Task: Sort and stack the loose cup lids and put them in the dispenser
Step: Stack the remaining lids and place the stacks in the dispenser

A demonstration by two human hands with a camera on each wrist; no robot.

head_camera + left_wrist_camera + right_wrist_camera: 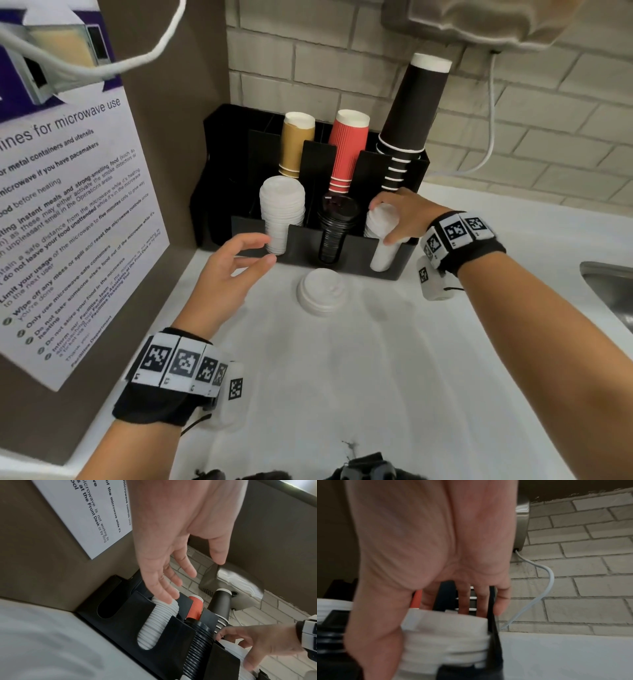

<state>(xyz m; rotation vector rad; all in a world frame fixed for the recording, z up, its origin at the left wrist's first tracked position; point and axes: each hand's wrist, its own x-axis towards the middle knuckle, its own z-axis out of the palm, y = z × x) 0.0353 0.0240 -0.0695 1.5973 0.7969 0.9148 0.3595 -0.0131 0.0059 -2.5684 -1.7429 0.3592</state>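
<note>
A black dispenser (301, 245) stands at the back of the white counter with three front slots. The left slot holds a white lid stack (282, 212) (159, 622) and the middle one holds black lids (337, 222) (197, 649). My right hand (381, 222) (419, 628) grips the white lid stack (382, 253) (447, 635) in the right slot, fingers over its top and thumb at the front. My left hand (267, 249) (195, 580) hovers open and empty in front of the left slot. A short stack of loose white lids (322, 291) lies on the counter before the dispenser.
Tan cups (297, 147), red cups (347, 150) and a tall stack of black cups (409, 116) fill the dispenser's back row. A brown side panel with a microwave poster (68, 205) closes the left. A steel sink (609, 291) lies at the right edge.
</note>
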